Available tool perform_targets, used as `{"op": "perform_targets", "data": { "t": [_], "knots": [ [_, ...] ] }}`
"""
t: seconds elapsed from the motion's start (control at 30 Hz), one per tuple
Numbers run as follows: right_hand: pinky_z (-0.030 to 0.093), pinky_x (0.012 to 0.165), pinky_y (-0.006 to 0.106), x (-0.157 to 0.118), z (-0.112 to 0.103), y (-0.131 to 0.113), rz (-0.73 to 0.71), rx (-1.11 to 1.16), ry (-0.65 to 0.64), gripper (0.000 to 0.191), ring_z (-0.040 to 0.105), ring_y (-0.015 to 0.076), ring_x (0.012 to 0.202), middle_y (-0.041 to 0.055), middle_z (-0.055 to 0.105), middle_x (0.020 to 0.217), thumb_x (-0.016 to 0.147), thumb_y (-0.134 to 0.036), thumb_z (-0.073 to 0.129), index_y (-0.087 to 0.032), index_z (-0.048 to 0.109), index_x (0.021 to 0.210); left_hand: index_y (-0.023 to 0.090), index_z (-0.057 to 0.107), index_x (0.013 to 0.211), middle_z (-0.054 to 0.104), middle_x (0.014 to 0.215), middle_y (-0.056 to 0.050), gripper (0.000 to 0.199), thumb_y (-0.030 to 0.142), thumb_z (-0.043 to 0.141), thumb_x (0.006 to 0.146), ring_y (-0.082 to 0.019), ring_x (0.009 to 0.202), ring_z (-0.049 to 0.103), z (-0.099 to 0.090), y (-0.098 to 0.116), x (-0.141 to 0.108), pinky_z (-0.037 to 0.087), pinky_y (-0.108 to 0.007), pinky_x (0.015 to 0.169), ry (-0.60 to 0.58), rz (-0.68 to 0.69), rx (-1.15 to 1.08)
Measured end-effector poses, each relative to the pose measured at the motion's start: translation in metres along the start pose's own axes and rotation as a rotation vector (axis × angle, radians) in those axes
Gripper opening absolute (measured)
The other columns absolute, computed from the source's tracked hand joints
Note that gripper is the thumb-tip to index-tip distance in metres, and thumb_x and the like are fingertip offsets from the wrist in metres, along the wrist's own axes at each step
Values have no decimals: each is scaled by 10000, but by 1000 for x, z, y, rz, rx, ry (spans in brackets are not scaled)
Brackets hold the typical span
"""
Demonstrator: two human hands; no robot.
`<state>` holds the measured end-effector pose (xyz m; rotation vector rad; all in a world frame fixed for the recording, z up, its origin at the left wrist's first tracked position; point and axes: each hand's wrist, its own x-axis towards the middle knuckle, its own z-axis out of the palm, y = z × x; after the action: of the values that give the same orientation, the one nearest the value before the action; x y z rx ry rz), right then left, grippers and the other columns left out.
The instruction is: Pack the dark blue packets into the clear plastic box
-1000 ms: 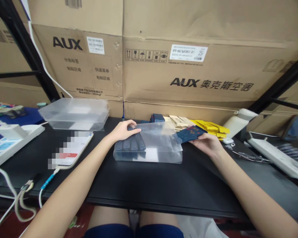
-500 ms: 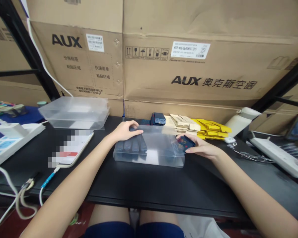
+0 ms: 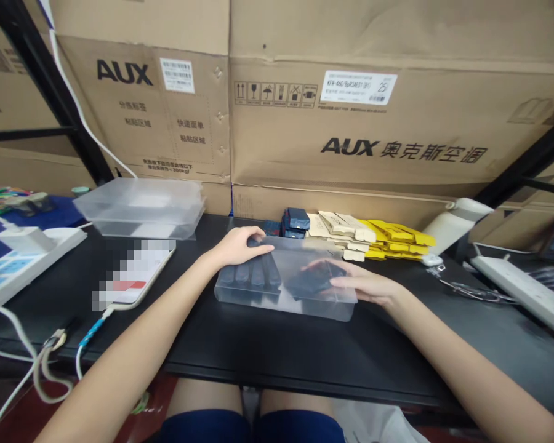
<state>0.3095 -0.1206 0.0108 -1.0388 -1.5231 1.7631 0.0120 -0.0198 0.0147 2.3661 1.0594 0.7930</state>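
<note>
A clear plastic box lies on the black table in front of me, several dark blue packets lined up in its left part. My left hand is closed on the box's left rear side, thumb across the top near the packets. At the right end, my right hand pinches another dark blue packet. That packet and some of my fingertips show blurred through the clear plastic, inside the box. Behind the box lie a small pile of dark blue packets, cream packets and yellow packets.
Two clear plastic trays are stacked at the back left. A phone on a cable and a power strip lie on the left. A white bottle leans at the right, near another power strip. Cardboard boxes stand behind.
My right hand has moved left with the dark blue packet, from the box's right end to inside it. My left hand stays on the box, which has shifted slightly right in view.
</note>
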Motion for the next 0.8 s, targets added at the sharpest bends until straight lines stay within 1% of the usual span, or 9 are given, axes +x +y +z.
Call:
{"op": "perform_targets", "data": {
  "t": [0.1,0.2,0.3,0.43,0.5,0.57,0.63,0.73,0.8],
  "knots": [
    [536,956,433,5,9,3,-21,-2,55,494,537,288,1246,98,545,1363,755,-315,771,-236,605,1214,177,676,1005,728,993,-68,433,545,646,780,-232,948,672,6,8,-1,497,-338,882,-10,25,-10],
    [559,911,449,10,15,8,-26,47,90,496,575,286,1201,96,586,1316,781,-338,743,-255,584,1243,183,681,987,727,988,-62,401,533,634,800,-231,935,668,13,18,-3,498,-334,866,-27,63,0],
    [570,890,420,14,21,13,-35,67,120,450,622,252,1134,92,614,1284,823,-317,704,-251,576,1249,185,682,979,726,982,-58,378,521,624,816,-228,924,664,18,25,-4,500,-329,848,-42,84,2],
    [514,981,420,19,34,18,-95,222,144,392,645,232,1098,74,655,1200,825,-310,699,-230,609,1199,183,680,1013,727,1002,-59,395,523,625,819,-225,937,664,22,28,-4,498,-327,856,-24,89,-27],
    [509,989,420,22,41,20,-84,287,154,332,665,219,1046,69,670,1149,839,-316,688,-221,634,1152,188,680,1017,729,1000,-54,397,529,620,822,-220,940,666,24,28,-4,496,-322,857,-28,100,-55],
    [547,929,402,24,47,21,-34,277,170,326,696,189,900,60,679,1111,802,-326,731,-220,657,1102,194,680,1011,732,996,-49,389,529,618,824,-218,941,669,26,30,-5,494,-320,858,-38,110,-69],
    [582,848,378,25,52,21,-1,227,268,330,697,166,786,48,689,1051,776,-362,756,-222,669,1061,196,678,1009,733,1006,-51,381,526,612,830,-223,957,667,28,33,-5,492,-326,867,-34,111,-61],
    [601,659,318,26,57,19,30,105,453,366,670,147,628,33,694,839,744,-419,777,-205,682,1024,197,672,1018,731,1031,-52,374,520,590,848,-229,985,661,30,38,-6,483,-344,893,-20,103,-31],
    [586,597,277,26,60,19,26,59,511,406,652,128,582,23,684,773,731,-421,791,-192,685,1049,199,671,1024,731,1040,-50,372,518,581,856,-230,993,660,30,40,-6,478,-355,906,-28,101,-18]
  ]
}}
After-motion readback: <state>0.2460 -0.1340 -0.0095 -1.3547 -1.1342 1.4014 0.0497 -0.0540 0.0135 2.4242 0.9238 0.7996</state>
